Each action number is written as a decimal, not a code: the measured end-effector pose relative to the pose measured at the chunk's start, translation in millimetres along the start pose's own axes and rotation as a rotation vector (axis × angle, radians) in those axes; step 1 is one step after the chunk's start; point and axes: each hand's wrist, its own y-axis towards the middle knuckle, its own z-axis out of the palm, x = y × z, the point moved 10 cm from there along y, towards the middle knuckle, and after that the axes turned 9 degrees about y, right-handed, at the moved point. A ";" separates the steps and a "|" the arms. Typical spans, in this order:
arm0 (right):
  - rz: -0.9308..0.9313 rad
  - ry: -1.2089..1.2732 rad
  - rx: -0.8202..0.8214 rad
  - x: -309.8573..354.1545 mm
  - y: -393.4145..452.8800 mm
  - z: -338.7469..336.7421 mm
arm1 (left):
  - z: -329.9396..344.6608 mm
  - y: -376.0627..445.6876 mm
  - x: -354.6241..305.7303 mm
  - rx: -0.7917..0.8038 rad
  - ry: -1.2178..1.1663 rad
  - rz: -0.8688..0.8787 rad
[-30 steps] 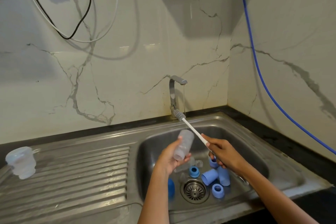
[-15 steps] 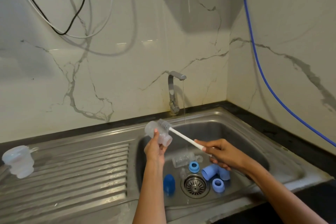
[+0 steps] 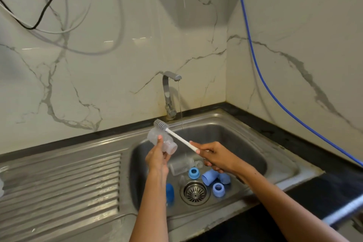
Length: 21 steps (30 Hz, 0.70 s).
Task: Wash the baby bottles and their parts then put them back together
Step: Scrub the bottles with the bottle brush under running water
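Bottle (image 3: 162,140) pinched in left hand (image 3: 157,160) lies tilted, mouth lower-right; right hand (image 3: 216,156) grips brush (image 3: 176,135).

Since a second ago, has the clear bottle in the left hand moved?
Yes. The clear bottle went from right of the faucet base, over the basin, to left of it at the sink rim's back left edge, now lying tilted.

L hand (image 3: 157,158) raised, fingers curled gripping, R hand (image 3: 215,156) fingers pinching, both forearms extended
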 end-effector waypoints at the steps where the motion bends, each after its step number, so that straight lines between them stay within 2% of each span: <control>1: 0.018 0.014 0.014 -0.2 0.3 -0.9 | -2.9 1.1 -2.6 -0.010 -0.024 0.007; 6: 0.075 0.078 0.177 -5.5 -15.8 -7.1 | -26.1 10.1 -13.9 -0.076 -0.219 0.019; 10: -0.014 0.001 0.017 1.0 -2.8 -2.9 | 4.7 -0.6 1.0 0.036 -0.028 -0.016; 12: -0.022 -0.032 -0.029 2.8 3.3 -1.4 | 11.0 -4.6 5.6 0.055 -0.028 -0.023; 17: 0.072 0.034 0.148 -12.1 -9.2 -6.6 | -17.8 12.2 -10.1 0.001 -0.265 -0.035; 19: 0.073 0.021 0.140 -16.3 -11.4 -10.5 | -13.9 11.6 -12.6 0.033 -0.253 -0.045; 21: 0.048 -0.004 0.076 -14.4 -5.6 -10.8 | -0.7 4.6 -7.6 0.085 -0.140 -0.032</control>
